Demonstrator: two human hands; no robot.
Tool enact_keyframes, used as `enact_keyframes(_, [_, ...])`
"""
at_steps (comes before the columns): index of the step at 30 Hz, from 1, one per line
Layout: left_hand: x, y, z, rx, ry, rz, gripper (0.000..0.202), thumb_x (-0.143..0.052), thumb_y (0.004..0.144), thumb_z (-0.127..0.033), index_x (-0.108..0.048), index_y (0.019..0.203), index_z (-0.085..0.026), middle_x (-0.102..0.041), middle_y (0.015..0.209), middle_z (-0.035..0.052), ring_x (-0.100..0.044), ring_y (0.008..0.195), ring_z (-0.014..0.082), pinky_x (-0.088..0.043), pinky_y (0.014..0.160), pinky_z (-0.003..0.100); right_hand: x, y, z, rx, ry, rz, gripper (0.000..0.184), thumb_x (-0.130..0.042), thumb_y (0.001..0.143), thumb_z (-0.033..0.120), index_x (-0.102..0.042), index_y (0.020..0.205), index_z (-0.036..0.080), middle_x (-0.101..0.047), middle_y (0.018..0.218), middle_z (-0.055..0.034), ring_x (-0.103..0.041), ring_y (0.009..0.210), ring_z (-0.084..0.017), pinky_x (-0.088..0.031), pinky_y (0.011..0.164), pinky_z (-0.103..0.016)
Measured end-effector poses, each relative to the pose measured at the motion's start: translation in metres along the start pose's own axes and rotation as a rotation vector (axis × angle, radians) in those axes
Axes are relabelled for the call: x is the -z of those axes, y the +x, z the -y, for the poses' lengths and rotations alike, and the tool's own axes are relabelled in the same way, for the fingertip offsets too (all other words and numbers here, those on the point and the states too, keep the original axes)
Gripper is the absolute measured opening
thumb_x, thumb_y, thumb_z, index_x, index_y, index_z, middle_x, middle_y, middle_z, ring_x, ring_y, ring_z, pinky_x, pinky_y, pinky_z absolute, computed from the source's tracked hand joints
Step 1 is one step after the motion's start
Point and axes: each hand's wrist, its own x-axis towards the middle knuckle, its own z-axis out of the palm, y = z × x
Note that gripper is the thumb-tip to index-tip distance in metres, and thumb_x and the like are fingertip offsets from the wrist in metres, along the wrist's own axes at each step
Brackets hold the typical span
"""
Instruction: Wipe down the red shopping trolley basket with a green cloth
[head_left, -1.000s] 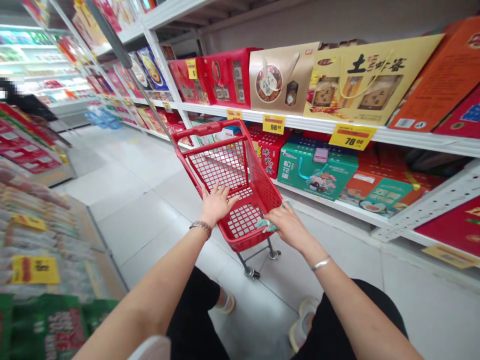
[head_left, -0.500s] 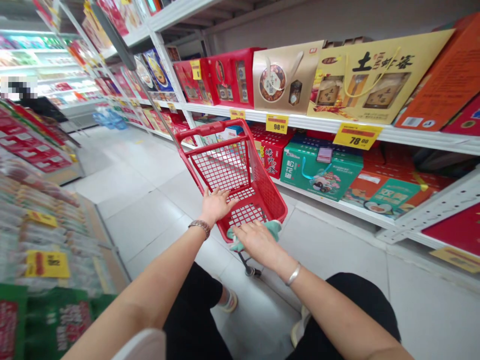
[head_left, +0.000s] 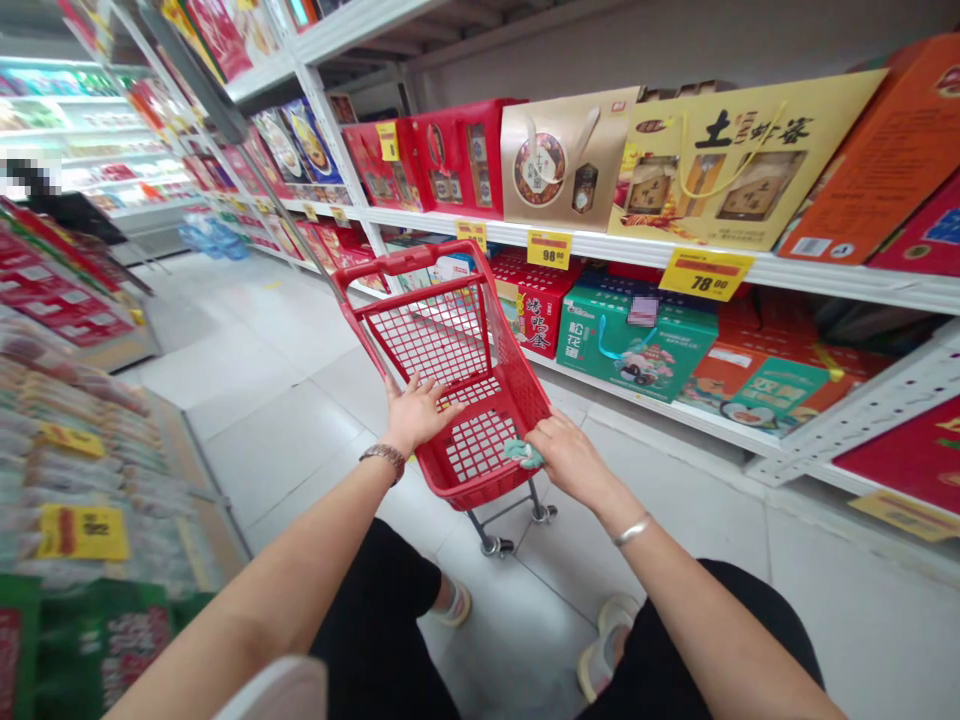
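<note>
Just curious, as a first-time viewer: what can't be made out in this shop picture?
All in the head view:
- Pale green item: the right hand covers part of it, so its kind is unclear.
- Yellow price tag, lower left: blur hides its figures.
- Dark figure, far left: a pixelated patch covers its top.
- Green packs: the bottom edge cuts them off.
</note>
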Motion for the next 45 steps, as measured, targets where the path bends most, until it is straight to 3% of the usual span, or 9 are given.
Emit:
enact_keyframes(7, [-0.002, -0.002, 0.049, -0.023, -0.003, -0.053, 0.052, -0.043, 0.099, -0.051, -0.059, 0.141, -0.025, -0.048, 0.158, 0.0106, -0.029, 0.154, 0.0333, -0.012, 0.122, 0.070, 0.000, 0.002, 0.065, 0.056, -0.060, 0.089, 0.018, -0.052, 0.099, 0.012, -0.069, 0.098, 0.014, -0.068, 0.095, -0.0109, -0.061, 0.097, -0.024, -0.046, 0.093, -0.036])
enact_keyframes(10, [-0.004, -0.001, 0.069, -0.069, 0.006, -0.084, 0.057, -0.047, 0.096, -0.051, -0.055, 0.145, -0.023, -0.045, 0.160, 0.0117, -0.027, 0.154, 0.0326, -0.012, 0.124, 0.066, -0.001, -0.004, 0.081, 0.166, -0.001, 0.085, 0.020, -0.049, 0.101, 0.012, -0.068, 0.107, 0.016, -0.069, 0.097, -0.0083, -0.061, 0.095, -0.021, -0.045, 0.099, -0.037])
enact_keyframes(15, [-0.008, 0.005, 0.085, -0.169, -0.003, -0.077, 0.064, -0.046, 0.095, -0.053, -0.048, 0.151, -0.022, -0.046, 0.159, 0.0112, -0.030, 0.154, 0.0284, -0.015, 0.126, 0.057, 0.008, -0.009, 0.071, 0.255, 0.155, 0.063, 0.030, -0.048, 0.101, 0.010, -0.067, 0.116, 0.027, -0.072, 0.108, -0.0017, -0.058, 0.115, -0.019, -0.005, 0.125, -0.055])
enact_keyframes(20, [-0.008, 0.018, 0.072, -0.245, -0.021, -0.059, 0.066, -0.044, 0.096, -0.053, -0.046, 0.151, -0.018, -0.046, 0.159, 0.0115, -0.030, 0.154, 0.0255, -0.018, 0.127, 0.048, 0.021, -0.003, 0.041, 0.211, 0.265, 0.151, 0.044, -0.049, 0.091, -0.001, -0.070, 0.114, 0.030, -0.071, 0.124, 0.0001, -0.044, 0.141, -0.022, 0.004, 0.123, -0.060])
enact_keyframes(27, [-0.001, 0.032, 0.036, -0.149, -0.058, -0.109, 0.058, -0.040, 0.100, -0.047, -0.047, 0.151, -0.021, -0.043, 0.161, 0.0105, -0.027, 0.155, 0.0277, -0.010, 0.127, 0.058, 0.020, -0.002, 0.023, 0.234, 0.244, 0.119, 0.030, -0.054, 0.083, -0.002, -0.069, 0.089, 0.023, -0.071, 0.099, -0.0004, -0.062, 0.106, -0.017, -0.018, 0.124, -0.046])
enact_keyframes(30, [-0.007, 0.009, 0.015, 0.032, -0.115, -0.158, 0.062, -0.032, 0.102, -0.048, -0.039, 0.156, -0.019, -0.030, 0.167, 0.0132, -0.020, 0.157, 0.0331, -0.009, 0.123, 0.069, 0.014, -0.003, 0.022, 0.236, 0.229, 0.087, 0.030, -0.054, 0.085, -0.002, -0.069, 0.093, 0.024, -0.070, 0.097, 0.0003, -0.061, 0.104, -0.017, -0.019, 0.124, -0.044])
enact_keyframes(36, [-0.032, -0.062, -0.026, -0.038, -0.164, -0.138, 0.059, -0.029, 0.103, -0.044, -0.037, 0.158, -0.022, -0.038, 0.163, 0.0102, -0.024, 0.156, 0.0313, -0.007, 0.124, 0.069, 0.001, -0.003, 0.044, 0.239, 0.240, 0.061, 0.024, -0.058, 0.090, 0.007, -0.069, 0.104, 0.023, -0.071, 0.101, -0.0028, -0.061, 0.105, -0.018, -0.020, 0.124, -0.047])
enact_keyframes(41, [-0.033, -0.073, -0.015, -0.042, -0.125, -0.163, 0.059, -0.031, 0.102, -0.047, -0.044, 0.154, -0.021, -0.043, 0.160, 0.0118, -0.028, 0.154, 0.0316, -0.006, 0.126, 0.066, 0.007, -0.001, 0.059, 0.305, 0.228, 0.078, 0.030, -0.054, 0.095, 0.007, -0.068, 0.116, 0.023, -0.072, 0.110, -0.0037, -0.061, 0.113, -0.017, -0.015, 0.127, -0.049])
enact_keyframes(45, [-0.032, -0.070, 0.003, -0.156, -0.127, -0.121, 0.059, -0.033, 0.102, -0.049, -0.045, 0.154, -0.023, -0.048, 0.157, 0.0097, -0.031, 0.153, 0.0293, -0.010, 0.127, 0.062, 0.023, 0.006, 0.037, 0.177, 0.084, -0.017, 0.040, -0.049, 0.095, 0.002, -0.071, 0.112, 0.030, -0.074, 0.112, -0.0012, -0.053, 0.129, -0.022, 0.003, 0.124, -0.064])
